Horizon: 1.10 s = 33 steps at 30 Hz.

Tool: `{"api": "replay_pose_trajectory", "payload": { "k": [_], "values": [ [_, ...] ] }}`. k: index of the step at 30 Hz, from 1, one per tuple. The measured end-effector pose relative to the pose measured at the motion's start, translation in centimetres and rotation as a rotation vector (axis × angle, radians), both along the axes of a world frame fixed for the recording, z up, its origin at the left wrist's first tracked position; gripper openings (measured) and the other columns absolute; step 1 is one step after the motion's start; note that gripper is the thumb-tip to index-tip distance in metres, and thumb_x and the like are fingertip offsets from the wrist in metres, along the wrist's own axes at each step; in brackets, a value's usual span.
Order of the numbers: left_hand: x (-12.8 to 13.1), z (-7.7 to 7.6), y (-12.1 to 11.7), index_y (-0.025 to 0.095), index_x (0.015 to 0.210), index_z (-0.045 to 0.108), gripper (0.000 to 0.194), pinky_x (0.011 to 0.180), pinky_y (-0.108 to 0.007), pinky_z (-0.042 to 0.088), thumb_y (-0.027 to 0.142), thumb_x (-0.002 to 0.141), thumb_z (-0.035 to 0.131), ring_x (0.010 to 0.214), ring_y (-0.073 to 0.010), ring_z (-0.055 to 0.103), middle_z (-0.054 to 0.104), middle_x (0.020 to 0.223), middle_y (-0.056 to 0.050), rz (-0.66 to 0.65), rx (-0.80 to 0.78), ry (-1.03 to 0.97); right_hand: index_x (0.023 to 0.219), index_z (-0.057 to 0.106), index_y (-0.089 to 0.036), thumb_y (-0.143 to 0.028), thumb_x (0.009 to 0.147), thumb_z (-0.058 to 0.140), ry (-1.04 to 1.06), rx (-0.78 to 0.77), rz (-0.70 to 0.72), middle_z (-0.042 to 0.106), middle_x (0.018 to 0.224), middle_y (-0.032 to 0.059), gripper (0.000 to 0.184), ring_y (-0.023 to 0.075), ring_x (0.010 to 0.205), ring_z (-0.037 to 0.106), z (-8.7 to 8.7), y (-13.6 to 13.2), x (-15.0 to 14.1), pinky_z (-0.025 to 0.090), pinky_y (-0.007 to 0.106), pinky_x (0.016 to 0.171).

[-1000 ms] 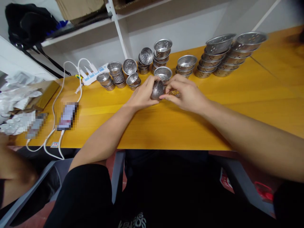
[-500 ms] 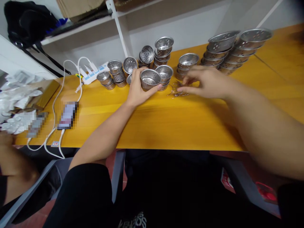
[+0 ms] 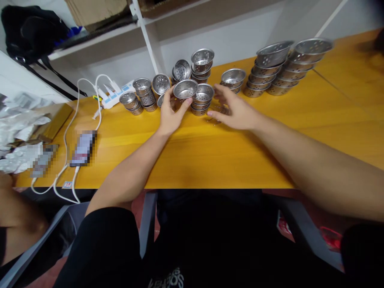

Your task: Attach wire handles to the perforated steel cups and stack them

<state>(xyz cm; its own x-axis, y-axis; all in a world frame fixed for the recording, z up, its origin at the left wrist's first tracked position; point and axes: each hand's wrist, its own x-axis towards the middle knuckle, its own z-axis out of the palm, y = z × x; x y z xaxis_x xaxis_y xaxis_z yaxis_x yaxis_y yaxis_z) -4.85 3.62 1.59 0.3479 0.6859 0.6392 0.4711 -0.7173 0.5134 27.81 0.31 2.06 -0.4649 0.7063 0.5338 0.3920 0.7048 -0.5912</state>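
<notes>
My left hand is closed around a metal strainer basket, holding it tilted by its side above the table. Right beside it stands a short stack of perforated strainer baskets. My right hand is at the right of that stack, thumb and fingers spread with nothing visible between them; whether it touches the stack I cannot tell. Thin wire pieces lie on the table under its fingers, partly hidden. Behind my right hand is another small stack of baskets.
Taller basket stacks rise at the back right, and more baskets stand at the back left. A power strip, white cables and a phone lie on the left of the yellow table. Another person's arm shows at far left.
My right hand has moved left from the wire pieces toward the short stack, its fingers opening apart. The basket in my left hand has risen slightly and shifted a little left in view.
</notes>
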Motion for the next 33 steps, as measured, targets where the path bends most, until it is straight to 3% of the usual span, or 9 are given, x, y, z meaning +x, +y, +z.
{"api": "replay_pose_trajectory", "payload": {
  "k": [2,5,8,13,19,27,30,33],
  "values": [
    [0.3,-1.3,1.1,0.041,0.202,0.034,0.100,0.149,-0.073,0.062,0.101,0.123,0.046,0.178,-0.0394,0.073,0.066,0.190,-0.021,0.049,-0.033,-0.068,0.202,0.050,-0.027,-0.094,0.112,0.083,0.028,-0.006,0.042,0.061,0.201,0.0237,0.117,0.0571,0.178,0.068,-0.2,0.0,-0.9,0.058,0.087,0.147],
    [0.6,-2.4,2.1,0.041,0.200,0.037,0.098,0.152,-0.075,0.059,0.100,0.123,0.051,0.179,-0.0412,0.072,0.068,0.189,-0.021,0.064,-0.072,-0.105,0.201,0.055,-0.035,-0.092,0.111,0.084,0.035,-0.022,0.058,0.068,0.196,0.0190,0.110,0.0568,0.170,0.075,-0.3,-0.3,-1.4,0.063,0.087,0.142],
    [0.6,-2.4,2.2,0.041,0.199,0.035,0.101,0.152,-0.072,0.060,0.105,0.121,0.045,0.180,-0.0394,0.072,0.068,0.190,-0.020,0.034,-0.055,-0.082,0.204,0.052,-0.037,-0.091,0.113,0.082,0.020,-0.028,0.074,0.068,0.196,0.0177,0.110,0.0561,0.167,0.077,0.0,-0.9,-1.6,0.065,0.085,0.141],
    [0.6,-2.0,1.6,0.041,0.197,0.039,0.101,0.153,-0.074,0.059,0.105,0.119,0.051,0.181,-0.0404,0.071,0.068,0.189,-0.021,-0.014,-0.069,-0.054,0.211,0.038,-0.039,-0.079,0.115,0.083,-0.004,0.007,0.064,0.054,0.208,0.0120,0.113,0.0564,0.186,0.059,1.2,-2.0,-2.0,0.062,0.086,0.144],
    [0.7,-3.2,1.9,0.039,0.187,0.047,0.096,0.149,-0.074,0.062,0.103,0.117,0.062,0.181,-0.0418,0.071,0.069,0.187,-0.021,-0.052,-0.111,-0.114,0.207,0.049,-0.041,-0.070,0.121,0.078,-0.057,0.096,0.054,0.060,0.203,0.0124,0.096,0.0549,0.182,0.064,1.9,-2.6,-1.8,0.061,0.083,0.148],
    [0.0,-4.3,2.9,0.034,0.191,0.039,0.097,0.150,-0.067,0.063,0.102,0.122,0.049,0.182,-0.0383,0.071,0.064,0.192,-0.023,-0.091,-0.044,-0.022,0.204,0.056,-0.041,-0.074,0.121,0.075,-0.025,0.064,0.030,0.062,0.203,0.0126,0.091,0.0562,0.183,0.062,1.7,-2.7,-2.0,0.055,0.091,0.149],
    [0.3,-4.1,2.7,0.034,0.188,0.043,0.101,0.149,-0.065,0.064,0.107,0.119,0.048,0.180,-0.0376,0.073,0.066,0.191,-0.023,-0.081,-0.067,-0.031,0.207,0.051,-0.042,-0.078,0.123,0.070,-0.045,0.074,0.042,0.058,0.205,0.0118,0.093,0.0537,0.187,0.058,1.3,-2.6,-2.1,0.053,0.088,0.151],
    [-0.2,-3.5,2.5,0.033,0.189,0.047,0.107,0.155,-0.069,0.057,0.110,0.115,0.050,0.183,-0.0400,0.069,0.065,0.193,-0.023,-0.069,-0.052,-0.031,0.212,0.036,-0.040,-0.080,0.120,0.073,-0.103,0.106,0.044,0.051,0.209,0.0149,0.107,0.0552,0.191,0.052,0.8,-2.3,-2.1,0.049,0.088,0.153]
  ]
}}
